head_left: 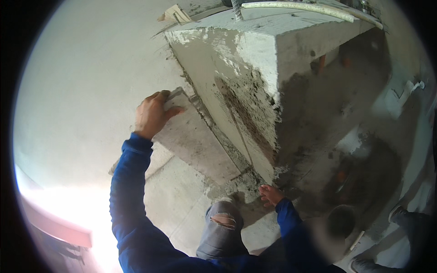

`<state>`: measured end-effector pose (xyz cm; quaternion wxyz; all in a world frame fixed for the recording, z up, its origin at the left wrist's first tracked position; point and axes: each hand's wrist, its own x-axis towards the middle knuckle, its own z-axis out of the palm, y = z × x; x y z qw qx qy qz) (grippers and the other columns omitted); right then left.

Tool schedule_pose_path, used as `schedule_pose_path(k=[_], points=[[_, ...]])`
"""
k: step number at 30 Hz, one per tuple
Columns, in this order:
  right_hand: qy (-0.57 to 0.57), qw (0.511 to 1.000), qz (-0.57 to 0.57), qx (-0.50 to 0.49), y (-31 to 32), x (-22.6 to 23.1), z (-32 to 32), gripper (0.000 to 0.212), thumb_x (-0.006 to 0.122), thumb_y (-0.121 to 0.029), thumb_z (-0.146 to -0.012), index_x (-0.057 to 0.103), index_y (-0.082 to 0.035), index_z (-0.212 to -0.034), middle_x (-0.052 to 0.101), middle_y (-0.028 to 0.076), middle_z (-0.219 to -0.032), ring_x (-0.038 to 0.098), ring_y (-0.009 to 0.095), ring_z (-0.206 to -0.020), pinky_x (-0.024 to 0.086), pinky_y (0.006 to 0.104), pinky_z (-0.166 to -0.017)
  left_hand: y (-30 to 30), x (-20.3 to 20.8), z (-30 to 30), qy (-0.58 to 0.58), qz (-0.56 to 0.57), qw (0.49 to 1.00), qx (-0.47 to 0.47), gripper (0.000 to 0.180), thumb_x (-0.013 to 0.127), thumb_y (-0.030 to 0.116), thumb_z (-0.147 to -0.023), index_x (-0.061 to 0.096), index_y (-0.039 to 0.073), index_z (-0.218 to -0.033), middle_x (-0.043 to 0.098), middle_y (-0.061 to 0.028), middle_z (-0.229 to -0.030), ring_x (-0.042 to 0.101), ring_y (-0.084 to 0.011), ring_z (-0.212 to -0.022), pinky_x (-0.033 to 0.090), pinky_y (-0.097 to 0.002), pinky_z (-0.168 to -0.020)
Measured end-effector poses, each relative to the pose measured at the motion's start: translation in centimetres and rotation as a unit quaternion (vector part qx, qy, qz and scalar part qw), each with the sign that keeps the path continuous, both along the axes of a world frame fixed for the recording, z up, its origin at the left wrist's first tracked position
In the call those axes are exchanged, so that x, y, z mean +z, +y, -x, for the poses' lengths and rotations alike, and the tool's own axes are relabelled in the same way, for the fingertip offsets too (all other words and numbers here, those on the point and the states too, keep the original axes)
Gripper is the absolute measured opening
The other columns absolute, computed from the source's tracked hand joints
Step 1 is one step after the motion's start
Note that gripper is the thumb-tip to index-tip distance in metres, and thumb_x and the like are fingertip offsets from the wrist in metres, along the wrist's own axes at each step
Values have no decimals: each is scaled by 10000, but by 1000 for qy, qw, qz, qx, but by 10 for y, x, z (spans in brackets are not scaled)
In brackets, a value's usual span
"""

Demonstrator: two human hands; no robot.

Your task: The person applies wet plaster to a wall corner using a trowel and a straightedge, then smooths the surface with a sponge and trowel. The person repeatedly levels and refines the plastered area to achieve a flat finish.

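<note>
So the left hand (152,113) has its fingers clamped on the top end of a flat greyish board (195,141), thumb lying on the near face and the others hooked around the top edge. The board hangs below and to the right of those fingers, tilted, with its lower end coming down near the right hand (271,194). Those right fingers are loosely bent, just beside the bottom of a mortar-covered block (200,57); they're kinda small and shadowy here, so I honestly can't tell if they're touching or pinching anything. The block's long side is right of the left fingers and rises above the right ones, with a smooth damp band next to the board and a rough, crumbly patch of mortar (250,100) nearer the corner. A pale wall (82,82) fills the area left of the left fingers. Well above both sets of fingers, a whitish pipe (300,8) lies on top of the block. A knee in ripped grey trousers (218,239) is below and left of the right fingers, and a shoe (398,214) sits well off to their right.
</note>
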<state>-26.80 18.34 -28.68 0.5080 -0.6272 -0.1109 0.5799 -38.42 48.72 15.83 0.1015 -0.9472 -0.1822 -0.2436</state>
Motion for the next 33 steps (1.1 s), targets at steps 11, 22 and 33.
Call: schedule_pose_path(k=[11,22,33], points=[[-114,993,1,-45,-13,27,-11,686,618,-525,-869,458,-51,-1339,582,48,-869,558,132,-725,505,312,-594,46,-4,19,133,50,988,63,778,749,269,-722,414,198,-1421,625,-175,-952,584,-363,-1045,458,-431,-922],[-128,981,96,-110,-54,18,-25,433,572,-411,-930,538,-85,-1212,583,13,-921,573,121,-746,501,294,-613,70,-71,108,-250,201,945,63,845,854,174,-629,438,73,-1358,568,-161,-1091,596,-271,-982,510,-361,-809],[-209,953,148,-160,-81,62,-44,432,586,-366,-935,509,-75,-1245,612,54,-986,602,161,-839,530,352,-703,103,-300,62,-392,575,717,-37,454,834,131,-730,598,-75,-1058,690,-157,-920,626,-171,-833,514,-324,-783]])
